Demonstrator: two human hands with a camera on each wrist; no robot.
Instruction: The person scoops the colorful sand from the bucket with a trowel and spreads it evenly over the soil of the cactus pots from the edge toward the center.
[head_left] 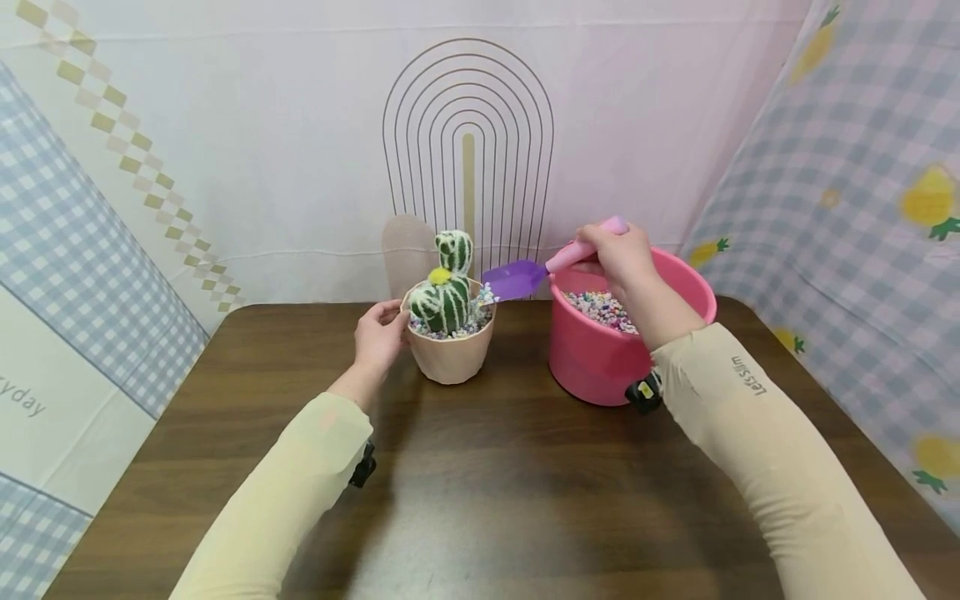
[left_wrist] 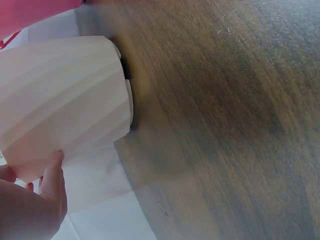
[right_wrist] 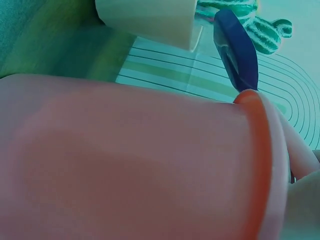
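Head view: right hand (head_left: 618, 254), knuckles up, grasps the pink handle of a trowel (head_left: 517, 279) over the bucket (head_left: 592, 362), right of centre; blade slopes down-left to the rim of the pot (head_left: 450, 358). Left hand (head_left: 381, 333) grips the pot's left edge, mid-frame. Pebbles (head_left: 600, 310) and whole cactus (head_left: 444, 300) visible only here. Left wrist view adds the pot's slanting ridges; right wrist view hides most of the right hand behind the bucket.
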